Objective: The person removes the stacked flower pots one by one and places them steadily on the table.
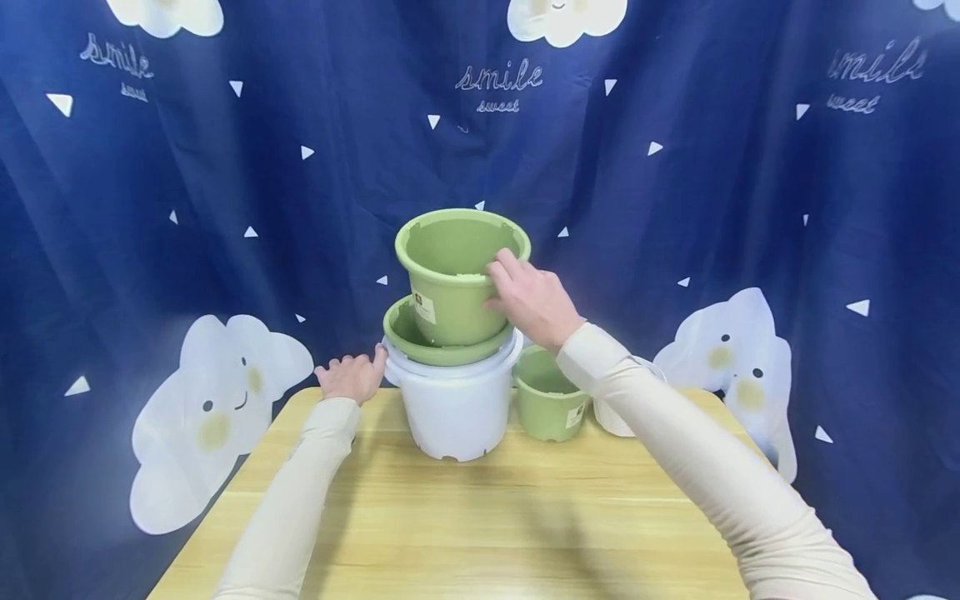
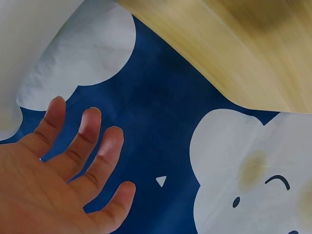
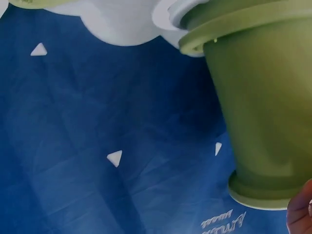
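Observation:
My right hand (image 1: 534,298) grips the right side of the rim of a green plastic flowerpot (image 1: 450,308). That pot is slightly tilted, its base down within the mouth of a second green pot (image 1: 405,329). The second one sits inside a large white pot (image 1: 453,408) on the table. At the white pot's left rim is my left hand (image 1: 351,377), its thumb at or touching the edge; contact is hard to tell. In the left wrist view the fingers (image 2: 111,144) of that hand are spread and loosely bent, holding nothing.
A smaller green pot (image 1: 551,404) stands right of the stack. Beside it a white container (image 1: 611,417) is partly hidden by my right sleeve. The wooden table (image 1: 450,525) extends toward me, and a blue curtain (image 1: 360,167) with clouds hangs behind.

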`<state>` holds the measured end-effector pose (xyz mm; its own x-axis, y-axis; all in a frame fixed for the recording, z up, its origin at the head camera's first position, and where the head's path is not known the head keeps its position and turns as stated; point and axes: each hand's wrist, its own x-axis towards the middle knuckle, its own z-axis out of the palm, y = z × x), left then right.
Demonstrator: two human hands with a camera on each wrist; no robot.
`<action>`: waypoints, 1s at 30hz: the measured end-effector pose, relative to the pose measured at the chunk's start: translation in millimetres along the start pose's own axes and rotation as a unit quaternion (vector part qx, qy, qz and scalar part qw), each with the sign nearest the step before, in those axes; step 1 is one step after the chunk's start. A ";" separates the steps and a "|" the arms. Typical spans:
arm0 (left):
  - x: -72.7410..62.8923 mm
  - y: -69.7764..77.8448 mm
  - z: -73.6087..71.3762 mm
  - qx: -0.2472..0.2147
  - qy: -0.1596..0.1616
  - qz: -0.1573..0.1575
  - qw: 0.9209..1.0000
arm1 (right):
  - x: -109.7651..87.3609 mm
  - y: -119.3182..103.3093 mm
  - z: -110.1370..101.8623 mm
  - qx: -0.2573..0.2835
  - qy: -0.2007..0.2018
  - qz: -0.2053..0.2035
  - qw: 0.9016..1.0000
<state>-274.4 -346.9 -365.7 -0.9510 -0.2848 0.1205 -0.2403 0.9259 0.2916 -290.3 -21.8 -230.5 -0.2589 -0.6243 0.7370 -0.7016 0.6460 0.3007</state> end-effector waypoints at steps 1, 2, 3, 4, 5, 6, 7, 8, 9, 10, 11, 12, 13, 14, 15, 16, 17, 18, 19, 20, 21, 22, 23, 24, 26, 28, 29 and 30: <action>0.7 0.1 0.9 0.000 -0.001 0.000 1.000 | -0.8 2.7 -2.0 0.002 0.006 0.003 1.000; 1.4 0.2 1.8 0.000 -0.003 -0.001 1.000 | -1.8 5.4 -4.0 0.002 0.012 0.006 1.000; 2.1 0.3 2.6 0.001 -0.005 -0.001 1.000 | -2.9 8.2 -6.5 0.001 0.018 0.007 1.000; 2.8 0.3 3.5 0.001 -0.007 -0.001 1.000 | -3.8 10.9 -9.4 0.000 0.024 0.007 1.000; 3.5 0.3 4.2 0.001 -0.009 0.000 1.000 | -4.7 13.5 -12.9 -0.001 0.030 0.006 1.000; 4.2 0.2 4.6 0.001 -0.010 0.001 1.000 | -5.4 15.9 -16.6 -0.003 0.036 0.004 0.999; 4.8 0.1 5.0 0.001 -0.010 0.002 1.000 | -5.8 18.1 -20.8 -0.004 0.039 0.002 0.999; 5.5 -0.1 5.3 0.000 -0.010 0.003 1.000 | -6.1 20.4 -24.9 -0.006 0.042 0.000 0.999; 5.9 -0.4 5.2 -0.001 -0.010 0.003 1.000 | -6.2 22.4 -29.5 -0.007 0.043 -0.001 0.999; 6.4 -0.8 5.1 -0.001 -0.009 0.004 1.000 | -6.5 24.5 -33.8 -0.009 0.045 -0.001 0.999; 6.8 -1.3 4.9 -0.002 -0.009 0.003 1.000 | -7.0 26.6 -38.1 -0.010 0.046 0.000 0.999; 6.7 -1.8 4.3 -0.002 -0.008 0.003 1.000 | -7.7 28.7 -42.5 -0.012 0.047 0.002 0.999; 6.6 -2.5 4.1 -0.003 -0.008 0.001 1.000 | -8.6 31.1 -46.4 -0.016 0.049 0.003 0.999; 6.7 -3.0 4.0 -0.004 -0.008 0.000 1.000 | -10.1 33.4 -50.5 -0.019 0.050 0.006 0.999; 6.3 -3.7 3.4 -0.004 -0.008 0.000 1.000 | -12.1 35.8 -54.5 -0.024 0.051 0.009 0.998; 6.5 -4.1 2.8 -0.003 -0.008 0.001 1.000 | -14.6 38.9 -58.4 -0.029 0.053 0.012 0.998; 6.8 -4.7 2.6 -0.004 -0.009 0.002 1.000 | -17.4 41.9 -62.3 -0.035 0.053 0.015 0.998; 6.9 -5.3 2.3 -0.004 -0.009 0.002 1.000 | -20.5 44.8 -66.0 -0.042 0.053 0.017 0.998; 6.9 -5.9 2.2 -0.004 -0.010 0.001 1.000 | -24.0 47.8 -69.1 -0.047 0.054 0.018 0.997; 7.1 -6.8 2.1 -0.004 -0.011 0.001 1.000 | -27.7 50.8 -72.0 -0.051 0.053 0.020 0.997; 7.0 -7.5 1.9 -0.004 -0.011 0.001 1.000 | -31.6 53.6 -74.6 -0.056 0.054 0.021 0.997; 7.0 -8.2 2.0 -0.004 -0.011 0.000 1.000 | -35.7 56.3 -77.1 -0.062 0.054 0.022 0.996; 6.9 -8.4 2.3 -0.005 -0.011 -0.001 1.000 | -40.2 58.8 -79.6 -0.067 0.054 0.023 0.996; 6.9 -8.6 2.2 -0.004 -0.011 -0.001 1.000 | -45.2 61.3 -81.8 -0.072 0.056 0.024 0.996; 7.5 -8.8 2.6 -0.004 -0.012 -0.001 1.000 | -56.0 66.1 -85.9 -0.077 0.060 0.026 0.995; 8.0 -7.8 3.3 -0.004 -0.014 0.000 1.000 | -68.4 70.0 -90.7 -0.080 0.062 0.032 0.994; 8.3 -7.2 3.7 -0.005 -0.015 0.001 1.000 | -75.2 71.7 -93.4 -0.081 0.060 0.035 0.994; 8.6 -6.4 4.1 -0.006 -0.015 0.001 1.000 | -82.1 73.4 -96.2 -0.081 0.061 0.038 0.994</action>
<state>-281.8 -354.3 -370.5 -0.9572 -0.2743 0.0924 -0.2356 0.9238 0.3019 -256.7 119.2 -210.7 -0.2176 -0.5194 0.8263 -0.5648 0.7575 0.3274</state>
